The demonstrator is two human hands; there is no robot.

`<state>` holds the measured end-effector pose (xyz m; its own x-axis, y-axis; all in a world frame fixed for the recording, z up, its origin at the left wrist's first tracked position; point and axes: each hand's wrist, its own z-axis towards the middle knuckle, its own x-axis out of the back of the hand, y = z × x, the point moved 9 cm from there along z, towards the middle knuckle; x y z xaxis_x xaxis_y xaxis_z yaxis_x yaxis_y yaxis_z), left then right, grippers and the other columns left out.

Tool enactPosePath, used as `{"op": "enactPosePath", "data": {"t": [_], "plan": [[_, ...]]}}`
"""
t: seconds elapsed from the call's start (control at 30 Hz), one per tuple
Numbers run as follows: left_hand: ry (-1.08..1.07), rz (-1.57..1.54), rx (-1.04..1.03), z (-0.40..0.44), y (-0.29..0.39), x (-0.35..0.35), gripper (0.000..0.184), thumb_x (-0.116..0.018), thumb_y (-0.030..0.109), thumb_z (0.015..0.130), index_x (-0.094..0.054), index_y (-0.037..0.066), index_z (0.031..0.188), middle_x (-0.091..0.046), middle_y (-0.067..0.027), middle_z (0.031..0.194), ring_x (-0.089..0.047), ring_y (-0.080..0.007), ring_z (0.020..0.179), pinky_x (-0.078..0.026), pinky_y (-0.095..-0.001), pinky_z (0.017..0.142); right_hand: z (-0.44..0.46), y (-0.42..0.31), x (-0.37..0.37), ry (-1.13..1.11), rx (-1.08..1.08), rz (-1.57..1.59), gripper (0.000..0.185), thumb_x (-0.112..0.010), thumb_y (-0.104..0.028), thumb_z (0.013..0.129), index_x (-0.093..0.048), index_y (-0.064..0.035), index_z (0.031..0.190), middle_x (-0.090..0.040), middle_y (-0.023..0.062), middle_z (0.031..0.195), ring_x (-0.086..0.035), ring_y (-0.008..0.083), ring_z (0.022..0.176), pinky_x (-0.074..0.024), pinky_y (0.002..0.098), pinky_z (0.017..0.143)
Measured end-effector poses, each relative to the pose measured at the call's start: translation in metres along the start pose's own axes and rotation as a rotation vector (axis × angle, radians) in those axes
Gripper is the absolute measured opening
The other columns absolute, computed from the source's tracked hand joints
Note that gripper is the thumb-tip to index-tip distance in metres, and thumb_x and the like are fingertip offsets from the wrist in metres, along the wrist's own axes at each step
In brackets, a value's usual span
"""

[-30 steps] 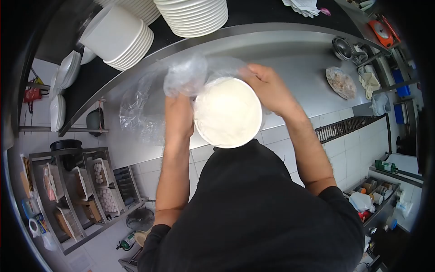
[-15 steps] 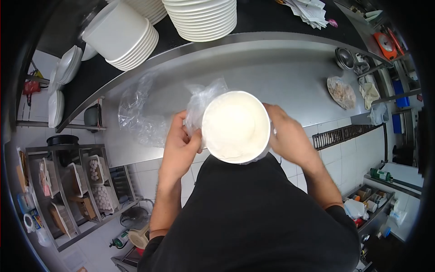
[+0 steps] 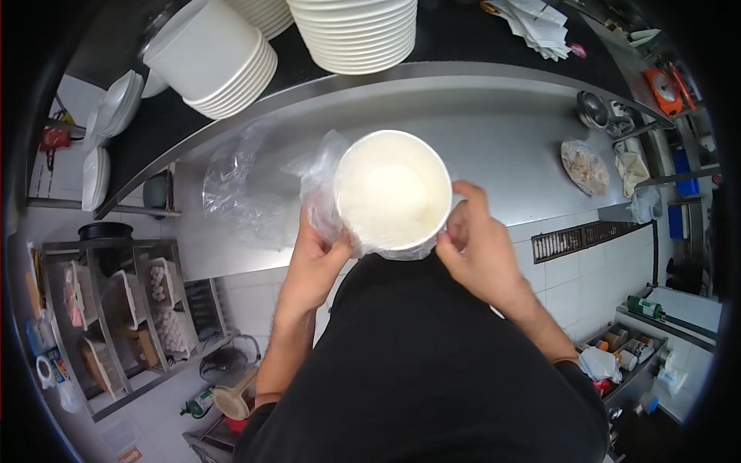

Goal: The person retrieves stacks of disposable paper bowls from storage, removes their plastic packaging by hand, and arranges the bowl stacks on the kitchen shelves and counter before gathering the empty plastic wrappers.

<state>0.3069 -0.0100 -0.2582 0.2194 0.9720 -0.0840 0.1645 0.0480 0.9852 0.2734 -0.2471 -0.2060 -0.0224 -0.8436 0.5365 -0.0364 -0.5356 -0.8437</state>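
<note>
A round white paper bowl (image 3: pixel 401 177) is held up in front of my body, its open mouth facing the camera and a pale cream inside showing. A clear plastic bag (image 3: pixel 324 204) bunches at its left side and lies along its lower rim. My left hand (image 3: pixel 318 251) is closed on the bunched plastic, with the thumb near the bowl's lower left edge. At the lower right rim, my right hand (image 3: pixel 482 251) has its thumb and curled fingers pinched on the bag's edge. The bowl's underside is hidden.
Another clear plastic bag (image 3: pixel 239 193) lies on the steel counter (image 3: pixel 494 131) to the left. Stacked white paper bowls (image 3: pixel 355 35) stand on the black shelf above. A plastic-covered plate of food (image 3: pixel 584 167) sits at the right. Metal racks with baskets (image 3: pixel 174 332) are at lower left.
The bowl has moved slightly up and left, away from my body. My right hand has shifted from the bowl's right side down to its lower right rim, fingers now curled.
</note>
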Motion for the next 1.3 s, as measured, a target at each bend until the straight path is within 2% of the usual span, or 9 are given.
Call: {"op": "enactPosePath", "data": {"t": [0.13,0.43,0.57,0.67,0.77,0.87,1.0,1.13,1.3], "plan": [[-0.033,0.59,-0.209,0.01,-0.049,0.013,0.055,-0.067,0.006,0.098,-0.049,-0.002,0.149,-0.061,-0.0169,0.145,-0.064,-0.0321,0.126,-0.051,-0.0426,0.105,0.003,0.026,-0.031,-0.129,0.193,-0.314,0.026,-0.063,-0.012,0.093,-0.059,-0.001,0.116,-0.07,0.0155,0.087,-0.071,0.0378,0.077,-0.0565,0.0501,0.066],[-0.056,0.43,0.002,0.044,-0.075,0.014,0.04,-0.071,0.015,0.098,-0.067,-0.005,0.131,-0.073,-0.0187,0.127,-0.067,-0.0283,0.119,-0.05,-0.0389,0.104,0.027,0.07,-0.03,-0.248,0.044,-0.447,0.028,-0.056,-0.015,0.099,-0.065,-0.0064,0.124,-0.072,0.0162,0.109,-0.072,0.0374,0.098,-0.058,0.0489,0.083],[-0.116,0.162,-0.11,0.034,-0.053,0.045,0.115,-0.09,0.038,0.084,-0.02,0.001,0.167,-0.04,-0.0196,0.164,-0.04,-0.0313,0.151,-0.034,-0.0427,0.123,0.036,0.065,0.014,0.289,0.225,0.229,0.046,-0.051,-0.034,0.11,-0.056,-0.006,0.146,-0.066,0.0193,0.131,-0.066,0.0329,0.121,-0.051,0.0432,0.104],[0.028,0.109,-0.557,0.024,0.034,0.048,0.149,-0.101,0.045,0.068,0.001,0.006,0.169,-0.012,-0.0197,0.175,-0.024,-0.0327,0.159,-0.025,-0.0477,0.128,0.059,0.041,-0.019,0.157,0.282,0.624,0.062,-0.039,-0.049,0.114,-0.048,-0.0035,0.155,-0.055,0.0179,0.15,-0.056,0.0288,0.136,-0.0406,0.0391,0.117],[-0.21,0.124,-0.466,0.037,0.029,-0.01,0.166,-0.107,0.05,0.049,-0.001,0.004,0.168,-0.019,-0.0196,0.172,-0.034,-0.0336,0.155,-0.032,-0.0491,0.126,0.068,0.032,-0.069,-0.026,0.378,0.76,0.068,-0.03,-0.053,0.115,-0.045,0.0,0.156,-0.056,0.0154,0.153,-0.055,0.0268,0.138,-0.0378,0.0389,0.119],[-0.108,-0.029,-0.479,0.033,-0.011,-0.02,0.154,-0.106,0.053,0.049,-0.02,0.003,0.167,-0.042,-0.0187,0.163,-0.05,-0.0338,0.143,-0.044,-0.048,0.118,0.077,0.072,-0.091,-0.102,0.241,0.99,0.066,-0.04,-0.052,0.114,-0.051,0.0011,0.151,-0.059,0.0152,0.147,-0.055,0.024,0.137,-0.0389,0.0401,0.119],[-0.304,0.318,-0.179,0.045,-0.153,-0.012,0.081,-0.104,0.025,0.067,-0.067,0.004,0.136,-0.072,-0.0106,0.133,-0.068,-0.025,0.122,-0.054,-0.0422,0.107,0.074,0.189,-0.149,-0.029,0.032,0.659,0.055,-0.042,-0.042,0.116,-0.058,0.0022,0.145,-0.064,0.0159,0.143,-0.059,0.0211,0.13,-0.0465,0.0384,0.114],[-0.173,0.202,-0.11,0.04,-0.164,0.004,0.096,-0.101,0.028,0.068,-0.054,0.0,0.147,-0.06,-0.0195,0.148,-0.057,-0.0295,0.138,-0.047,-0.0454,0.115,0.084,0.272,-0.201,-0.172,-0.178,0.759,0.051,-0.045,-0.038,0.115,-0.063,0.0039,0.138,-0.072,0.0159,0.13,-0.066,0.0224,0.12,-0.0532,0.0386,0.105],[-0.238,0.588,-0.226,0.052,-0.113,0.002,0.133,-0.102,0.05,0.055,-0.035,0.0,0.159,-0.04,-0.0258,0.163,-0.034,-0.0413,0.155,-0.026,-0.0556,0.127,0.073,0.156,-0.06,0.21,0.107,0.501,0.059,-0.045,-0.041,0.111,-0.056,0.0065,0.145,-0.066,0.0198,0.141,-0.06,0.0264,0.131,-0.0454,0.0399,0.113]]}}
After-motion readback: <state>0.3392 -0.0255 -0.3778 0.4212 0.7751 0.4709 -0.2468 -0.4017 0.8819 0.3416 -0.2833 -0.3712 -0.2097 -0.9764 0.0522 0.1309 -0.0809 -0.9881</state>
